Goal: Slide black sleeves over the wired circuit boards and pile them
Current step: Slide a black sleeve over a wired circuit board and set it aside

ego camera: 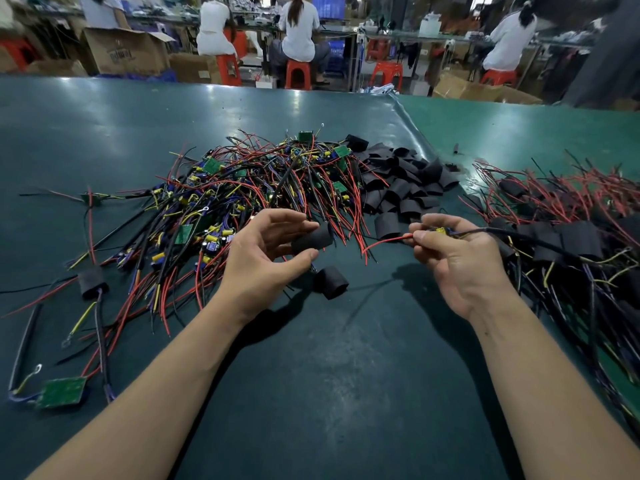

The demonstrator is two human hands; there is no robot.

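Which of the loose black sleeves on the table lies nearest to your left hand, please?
The lone sleeve standing apart on the mat just below the left hand; the other empty sleeves sit heaped in the pile farther back.

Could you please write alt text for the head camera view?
The left hand holds a black sleeve while the right hand pinches a wired circuit board above a green table, between an unsleeved pile and a finished pile.
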